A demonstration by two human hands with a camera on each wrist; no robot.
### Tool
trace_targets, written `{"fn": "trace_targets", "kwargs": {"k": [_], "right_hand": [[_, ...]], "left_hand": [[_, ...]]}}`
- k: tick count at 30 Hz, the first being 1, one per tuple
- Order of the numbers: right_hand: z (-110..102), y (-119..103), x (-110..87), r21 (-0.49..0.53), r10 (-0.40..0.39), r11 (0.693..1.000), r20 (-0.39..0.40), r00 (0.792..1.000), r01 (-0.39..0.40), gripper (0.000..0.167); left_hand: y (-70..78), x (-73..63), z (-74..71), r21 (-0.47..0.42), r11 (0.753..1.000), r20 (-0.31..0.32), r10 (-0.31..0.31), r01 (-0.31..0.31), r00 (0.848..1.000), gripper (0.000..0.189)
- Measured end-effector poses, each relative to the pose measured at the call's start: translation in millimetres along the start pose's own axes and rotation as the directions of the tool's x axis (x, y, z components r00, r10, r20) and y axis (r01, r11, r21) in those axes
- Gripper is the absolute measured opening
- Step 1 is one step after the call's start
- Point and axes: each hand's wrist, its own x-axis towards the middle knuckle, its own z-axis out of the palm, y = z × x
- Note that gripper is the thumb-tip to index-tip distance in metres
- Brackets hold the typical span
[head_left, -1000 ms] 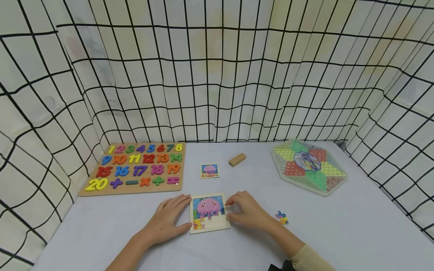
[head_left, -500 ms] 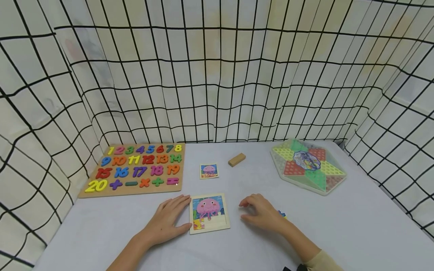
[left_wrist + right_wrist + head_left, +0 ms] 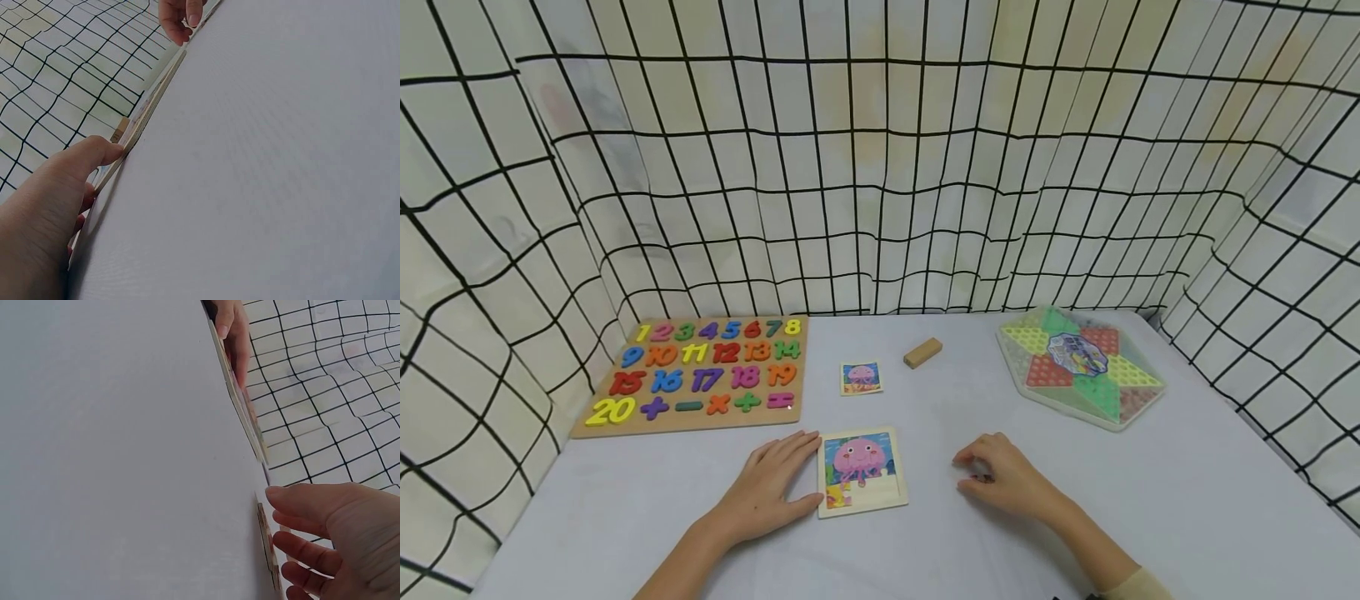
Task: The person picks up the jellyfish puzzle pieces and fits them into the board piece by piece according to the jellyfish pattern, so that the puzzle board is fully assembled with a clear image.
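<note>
A square wooden jigsaw puzzle board (image 3: 874, 497) with a pink jellyfish picture lies in the middle; bare wood shows at its lower right. My left hand (image 3: 771, 487) rests flat on the cloth at the board's left side, thumb and fingertips touching its edge. Right of the board, my right hand (image 3: 1011, 479) hovers low with loosely bent fingers. A loose jigsaw piece (image 3: 267, 544) lies right by those fingers in the right wrist view; the hand mostly hides it from the head view.
Behind the board lie a small jellyfish picture card (image 3: 861, 379) and a wooden block (image 3: 922, 352). A number board (image 3: 793, 392) stands back left, a hexagonal Chinese checkers board (image 3: 1082, 358) back right. Black netting (image 3: 880, 187) over white sheeting walls the table's back and sides.
My right hand has drawn away from the puzzle board's right edge and moved right, over the loose jigsaw piece. My left hand has stayed at the board's left edge.
</note>
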Motion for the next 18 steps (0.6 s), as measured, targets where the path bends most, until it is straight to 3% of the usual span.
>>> {"fn": "trace_targets", "kwargs": {"k": [11, 18], "right_hand": [[-6, 5, -15.2, 0.029, 0.061, 0.998, 0.007, 0.998, -0.061, 0.022], [-8, 4, -18.9, 0.027, 0.025, 0.999, 0.012, 1.000, -0.025, 0.017]], "left_hand": [[-0.6, -0.2, -0.2, 0.004, 1.000, -0.006, -0.001, 0.001, 1.000, 0.075], [-0.3, 0.4, 0.4, -0.002, 1.000, -0.005, -0.002, 0.002, 1.000, 0.075]]}}
